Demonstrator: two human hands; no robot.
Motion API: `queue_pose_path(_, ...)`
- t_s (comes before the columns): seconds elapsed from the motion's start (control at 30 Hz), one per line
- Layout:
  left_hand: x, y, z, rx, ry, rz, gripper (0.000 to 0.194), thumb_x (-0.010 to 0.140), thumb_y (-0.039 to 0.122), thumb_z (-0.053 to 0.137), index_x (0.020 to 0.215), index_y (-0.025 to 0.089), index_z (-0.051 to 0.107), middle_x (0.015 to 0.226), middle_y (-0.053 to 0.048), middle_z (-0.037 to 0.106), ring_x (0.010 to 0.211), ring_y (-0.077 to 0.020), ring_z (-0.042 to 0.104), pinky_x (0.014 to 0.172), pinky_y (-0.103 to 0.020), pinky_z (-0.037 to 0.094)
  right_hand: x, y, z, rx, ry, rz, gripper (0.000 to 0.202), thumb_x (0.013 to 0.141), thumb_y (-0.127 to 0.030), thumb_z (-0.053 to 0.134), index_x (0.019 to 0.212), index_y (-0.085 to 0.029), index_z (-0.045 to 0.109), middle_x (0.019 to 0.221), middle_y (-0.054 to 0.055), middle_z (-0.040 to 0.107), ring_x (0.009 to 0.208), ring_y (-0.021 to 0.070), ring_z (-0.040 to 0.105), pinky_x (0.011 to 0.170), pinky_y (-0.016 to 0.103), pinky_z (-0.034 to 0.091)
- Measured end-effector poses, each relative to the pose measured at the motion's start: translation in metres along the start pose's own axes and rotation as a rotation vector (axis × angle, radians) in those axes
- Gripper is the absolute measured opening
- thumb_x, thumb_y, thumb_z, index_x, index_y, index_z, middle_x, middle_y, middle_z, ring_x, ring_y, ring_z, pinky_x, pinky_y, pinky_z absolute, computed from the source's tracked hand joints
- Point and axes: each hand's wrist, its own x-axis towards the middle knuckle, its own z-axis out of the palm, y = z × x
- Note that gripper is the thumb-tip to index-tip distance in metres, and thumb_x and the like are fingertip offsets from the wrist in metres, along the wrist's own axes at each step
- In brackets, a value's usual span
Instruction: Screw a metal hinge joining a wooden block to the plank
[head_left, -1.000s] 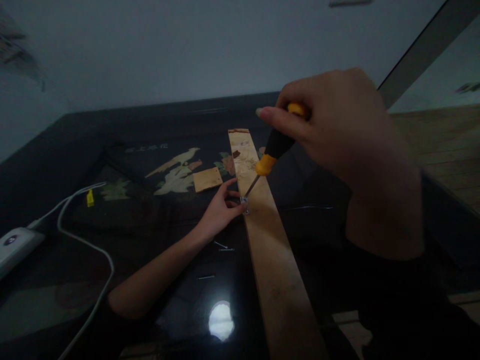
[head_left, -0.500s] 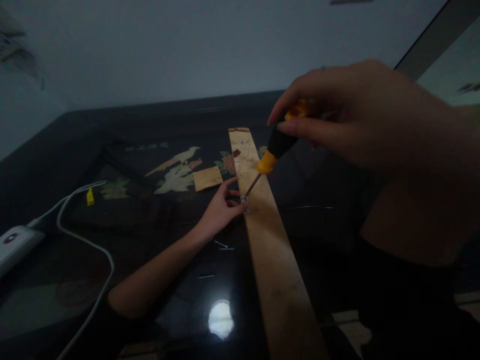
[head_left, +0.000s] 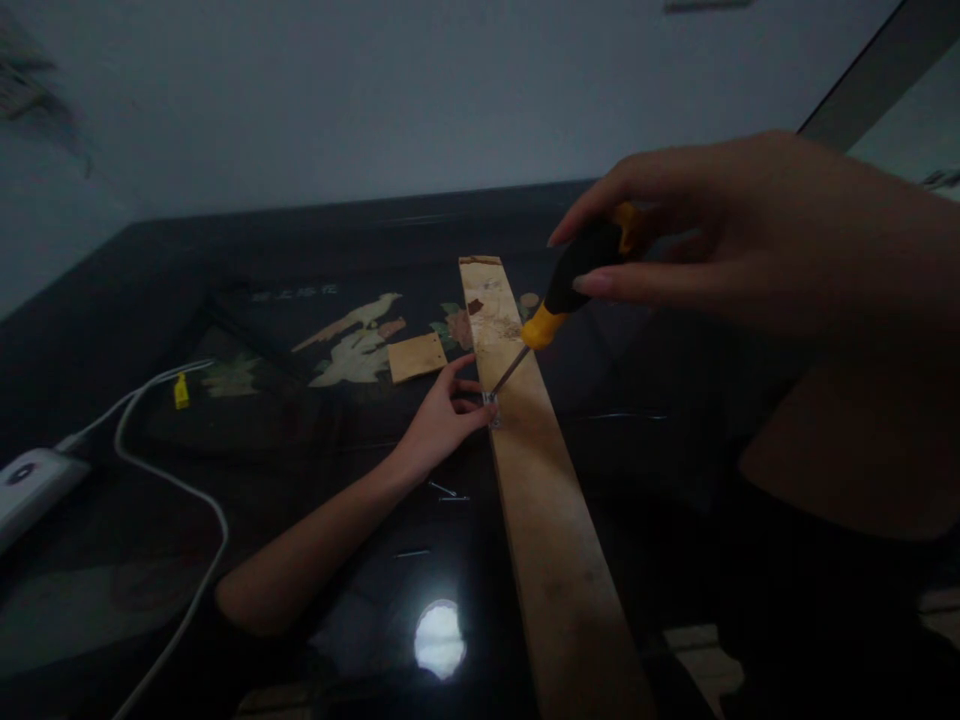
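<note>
My right hand point(head_left: 720, 230) grips a screwdriver point(head_left: 571, 275) with a black and yellow handle. Its shaft slants down to the left, and the tip meets a small metal hinge-like plate point(head_left: 494, 421) on the left edge of a long wooden board point(head_left: 555, 500). With thumb and fingers closed at that edge, my left hand point(head_left: 442, 415) pins the plate in place. The thumb covers part of the plate, and any screw under the tip is too small to make out.
Left of the board lies a square wooden piece point(head_left: 417, 358) with small holes. Several screws point(head_left: 448, 492) rest on the dark glossy table point(head_left: 315, 560). A white power strip point(head_left: 37, 490) and its cable point(head_left: 217, 520) with a yellow tag point(head_left: 181, 392) occupy the left side. A wall point(head_left: 375, 100) stands behind.
My right hand and the screwdriver handle have shifted slightly right and down, tilting the shaft a little more. The tip stays on the plate, and my left hand holds its place.
</note>
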Motion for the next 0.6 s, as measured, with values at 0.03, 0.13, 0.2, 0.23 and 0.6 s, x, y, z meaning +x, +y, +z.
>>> queue_pose_path(0.03, 0.0, 0.0, 0.0, -0.003, -0.002, -0.002, 0.076, 0.067, 0.01, 0.072, 0.134, 0.018, 0.038, 0.096, -0.002, 0.055, 0.068, -0.0088, 0.059, 0.067, -0.025, 0.05, -0.001, 0.001, -0.001, 0.01, -0.009, -0.014, 0.028, 0.076, -0.029, 0.068, 0.104, -0.026, 0.065, 0.082, -0.006, 0.066, 0.07, 0.0114, 0.059, 0.062, 0.026, 0.039)
queue_pose_path(0.13, -0.001, 0.002, 0.0, -0.002, 0.005, -0.007, 0.072, 0.068, 0.012, 0.071, 0.133, 0.018, 0.04, 0.096, -0.002, 0.056, 0.07, -0.0099, 0.06, 0.069, -0.027, 0.05, 0.0, -0.003, -0.001, -0.029, -0.002, 0.033, 0.023, 0.076, -0.021, 0.067, 0.098, -0.026, 0.067, 0.077, -0.006, 0.065, 0.067, 0.0101, 0.057, 0.062, 0.026, 0.037)
queue_pose_path(0.2, -0.002, 0.003, -0.001, -0.01, 0.014, -0.005, 0.066, 0.071, 0.014, 0.069, 0.131, 0.019, 0.042, 0.096, -0.003, 0.056, 0.072, -0.011, 0.06, 0.071, -0.028, 0.05, 0.003, -0.008, 0.003, -0.099, 0.015, 0.106, 0.016, 0.079, -0.028, 0.065, 0.094, -0.025, 0.068, 0.071, -0.006, 0.062, 0.062, 0.0094, 0.054, 0.061, 0.026, 0.036)
queue_pose_path(0.23, -0.003, 0.004, -0.001, -0.015, 0.016, -0.002, 0.064, 0.073, 0.015, 0.068, 0.131, 0.02, 0.042, 0.096, -0.003, 0.056, 0.073, -0.0114, 0.06, 0.071, -0.028, 0.05, 0.004, -0.01, 0.005, -0.141, 0.028, 0.146, 0.016, 0.08, -0.034, 0.063, 0.092, -0.025, 0.069, 0.069, -0.005, 0.061, 0.06, 0.0097, 0.052, 0.061, 0.027, 0.035)
queue_pose_path(0.6, -0.004, 0.007, 0.001, 0.014, 0.013, -0.019, 0.068, 0.072, 0.011, 0.068, 0.133, 0.018, 0.039, 0.096, -0.002, 0.056, 0.072, -0.0094, 0.06, 0.071, -0.026, 0.05, 0.011, -0.017, 0.02, -0.358, 0.129, 0.363, 0.048, 0.086, -0.061, 0.042, 0.091, -0.023, 0.07, 0.077, 0.008, 0.064, 0.073, 0.024, 0.058, 0.065, 0.037, 0.038)
